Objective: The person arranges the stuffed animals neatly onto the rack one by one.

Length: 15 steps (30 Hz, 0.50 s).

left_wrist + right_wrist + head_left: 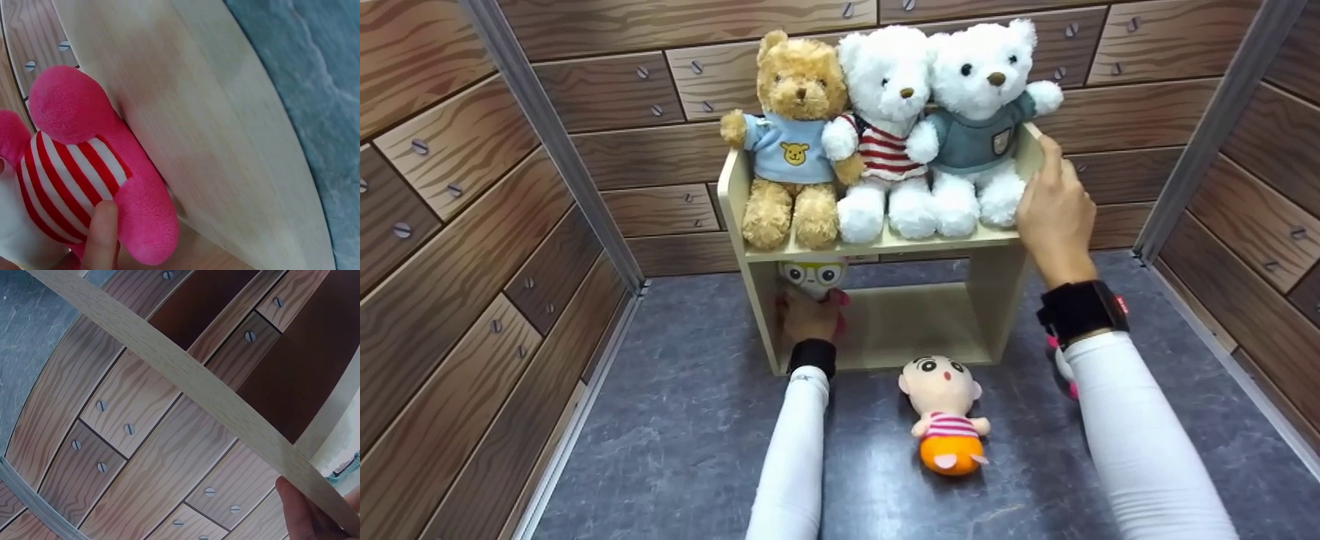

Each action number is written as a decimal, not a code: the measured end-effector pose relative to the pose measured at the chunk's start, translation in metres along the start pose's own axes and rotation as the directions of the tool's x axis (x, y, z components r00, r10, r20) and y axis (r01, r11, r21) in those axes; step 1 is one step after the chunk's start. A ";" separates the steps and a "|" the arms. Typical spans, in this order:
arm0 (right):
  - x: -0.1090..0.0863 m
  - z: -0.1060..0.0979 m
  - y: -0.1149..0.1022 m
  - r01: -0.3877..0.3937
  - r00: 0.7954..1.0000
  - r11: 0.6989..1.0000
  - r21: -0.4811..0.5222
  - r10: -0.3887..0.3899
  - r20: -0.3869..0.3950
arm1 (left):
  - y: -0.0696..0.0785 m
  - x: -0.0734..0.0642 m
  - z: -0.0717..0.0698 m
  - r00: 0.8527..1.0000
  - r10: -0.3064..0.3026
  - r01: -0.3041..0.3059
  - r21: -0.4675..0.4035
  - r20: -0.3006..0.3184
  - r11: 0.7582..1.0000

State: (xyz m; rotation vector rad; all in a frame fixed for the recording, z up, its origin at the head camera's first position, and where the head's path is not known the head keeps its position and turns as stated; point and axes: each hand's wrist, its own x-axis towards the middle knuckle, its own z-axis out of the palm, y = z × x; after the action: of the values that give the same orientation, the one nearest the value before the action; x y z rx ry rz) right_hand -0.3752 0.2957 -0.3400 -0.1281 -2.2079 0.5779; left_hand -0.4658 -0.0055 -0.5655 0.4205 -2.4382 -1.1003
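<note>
My left hand (810, 319) reaches into the lower compartment of a small two-tier wooden shelf (877, 249). It holds a plush doll (813, 276) with a white face and yellow-rimmed glasses, upright against the left side panel. The left wrist view shows the doll's pink limbs and red-striped shirt (76, 174), with one finger over it. At the upper right, my right hand (1057, 210) grips the edge of the shelf's right side panel (202, 388). On the upper tier sit a brown bear (795, 150), a white bear in red stripes (889, 146) and a white bear in green (979, 139).
A plush doll with orange bottoms (949, 420) lies face up on the dark floor (682, 420) before the shelf. A partly hidden pink-and-white toy (1063, 367) lies beside my right forearm. Wood-patterned walls (652, 165) enclose the area.
</note>
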 end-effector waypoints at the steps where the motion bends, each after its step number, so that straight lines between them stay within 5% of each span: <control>1: 0.000 0.000 0.000 0.000 1.000 1.000 0.000 0.000 -0.006 | 0.000 0.000 0.000 1.000 0.005 -0.005 0.010 -0.005 1.000; 15: 0.000 0.001 0.000 -0.002 1.000 1.000 -0.007 0.002 0.003 | 0.000 -0.008 -0.009 0.998 0.035 -0.034 0.008 -0.056 0.999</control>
State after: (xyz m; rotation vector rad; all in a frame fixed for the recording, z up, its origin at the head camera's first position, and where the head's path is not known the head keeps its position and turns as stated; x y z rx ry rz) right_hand -0.3758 0.2952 -0.3404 -0.1339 -2.2127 0.5719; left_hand -0.4544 -0.0079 -0.5625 0.4042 -2.3925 -1.0519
